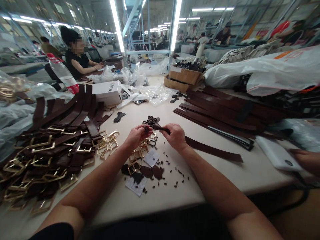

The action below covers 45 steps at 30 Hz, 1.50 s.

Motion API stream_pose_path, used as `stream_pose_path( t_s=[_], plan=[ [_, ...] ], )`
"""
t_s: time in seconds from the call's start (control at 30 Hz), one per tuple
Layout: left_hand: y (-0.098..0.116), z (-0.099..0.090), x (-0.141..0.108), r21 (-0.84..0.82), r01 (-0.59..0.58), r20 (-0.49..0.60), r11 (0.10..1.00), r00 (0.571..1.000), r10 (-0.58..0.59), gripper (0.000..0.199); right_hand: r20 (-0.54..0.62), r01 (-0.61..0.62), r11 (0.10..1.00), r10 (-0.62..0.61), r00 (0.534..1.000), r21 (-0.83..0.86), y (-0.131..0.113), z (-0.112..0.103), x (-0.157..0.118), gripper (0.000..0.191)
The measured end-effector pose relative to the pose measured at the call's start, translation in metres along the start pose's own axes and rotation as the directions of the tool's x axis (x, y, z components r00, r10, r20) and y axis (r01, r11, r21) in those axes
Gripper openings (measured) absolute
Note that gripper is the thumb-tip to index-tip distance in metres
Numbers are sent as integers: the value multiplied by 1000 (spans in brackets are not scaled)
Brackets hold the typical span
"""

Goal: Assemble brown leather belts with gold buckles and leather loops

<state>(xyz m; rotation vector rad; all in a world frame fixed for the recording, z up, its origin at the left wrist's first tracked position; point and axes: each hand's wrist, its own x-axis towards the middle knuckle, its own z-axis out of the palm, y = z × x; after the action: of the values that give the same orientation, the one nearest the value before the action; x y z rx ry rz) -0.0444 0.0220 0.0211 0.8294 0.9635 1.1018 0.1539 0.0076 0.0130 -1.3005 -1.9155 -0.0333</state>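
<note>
My right hand (175, 136) is closed round the end of a dark brown leather strap (215, 149), whose tail runs out to the right over the table. Close by on its left, my left hand (137, 136) pinches a small dark piece (146, 128), too small to name. Dark rings (151, 120) lie just beyond my fingertips. Below the hands are gold buckles (134, 167), brown leather pieces (157, 172), white paper slips (151, 157) and several small dark cylinders (176, 184).
Belts with gold buckles (72, 141) are heaped at left, near a bottle (63, 74) and white box (107, 93). Brown straps (220, 110) lie at right. A cardboard box (183, 78) stands behind. Another person's hand (306, 160) is near a white device (277, 155).
</note>
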Motion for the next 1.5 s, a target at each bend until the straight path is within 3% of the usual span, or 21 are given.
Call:
stream_pose_path(
  t_s=[0.2, 0.43, 0.63, 1.17, 1.5],
  plan=[
    [-6, 4, -2, 64, -100, -18, 993, 995, 101, 23, 9, 45, 999, -45, 999, 3, -6, -3, 0, 14],
    [-10, 7, -3, 98, -87, -10, 991, 996, 88, 24, 24, 146, 989, -145, 989, -33, -13, -4, -2, 21],
    [-3, 6, -2, 184, -117, 62, 976, 992, 107, 33, -5, 245, 968, -245, 969, -64, -16, -3, -2, 25],
    [-5, 0, 2, 130, -69, 41, 989, 997, 64, 41, 35, 287, 956, -285, 958, -55, -15, -4, -3, 22],
    [-6, 0, 5, 70, -99, 70, 993, 993, 94, 51, 20, 231, 971, -230, 973, -61, -12, -2, -4, 28]
  ],
)
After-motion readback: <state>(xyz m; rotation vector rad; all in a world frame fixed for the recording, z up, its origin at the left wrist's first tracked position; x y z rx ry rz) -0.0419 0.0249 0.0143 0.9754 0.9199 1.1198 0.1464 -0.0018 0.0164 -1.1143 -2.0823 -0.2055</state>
